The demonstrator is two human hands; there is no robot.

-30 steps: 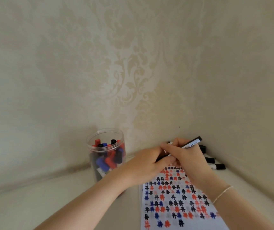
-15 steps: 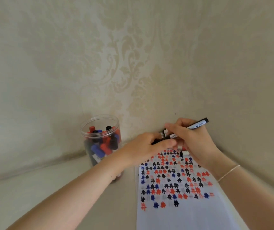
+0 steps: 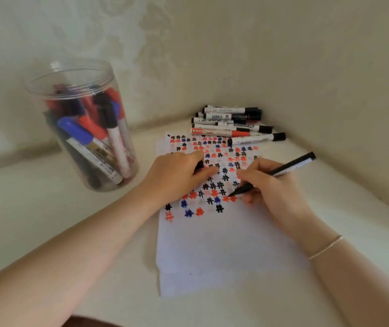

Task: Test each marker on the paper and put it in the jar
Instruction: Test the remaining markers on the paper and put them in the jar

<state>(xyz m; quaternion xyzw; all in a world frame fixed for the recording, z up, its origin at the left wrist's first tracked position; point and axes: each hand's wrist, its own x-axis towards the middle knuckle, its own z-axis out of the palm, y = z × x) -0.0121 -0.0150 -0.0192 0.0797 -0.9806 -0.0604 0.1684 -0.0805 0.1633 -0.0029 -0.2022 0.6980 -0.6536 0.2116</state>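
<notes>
My right hand point(image 3: 271, 190) pinched the uncapped black marker point(image 3: 276, 173), its tip down on the paper point(image 3: 212, 244) among the hash marks. My left hand point(image 3: 179, 175) curled round what looked like its cap point(image 3: 199, 165). Testing was under way; next I judged it needed recapping, then dropping in the jar point(image 3: 82, 123).

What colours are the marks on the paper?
Black, red and blue hash marks on the paper, seen best from the head view.
</notes>
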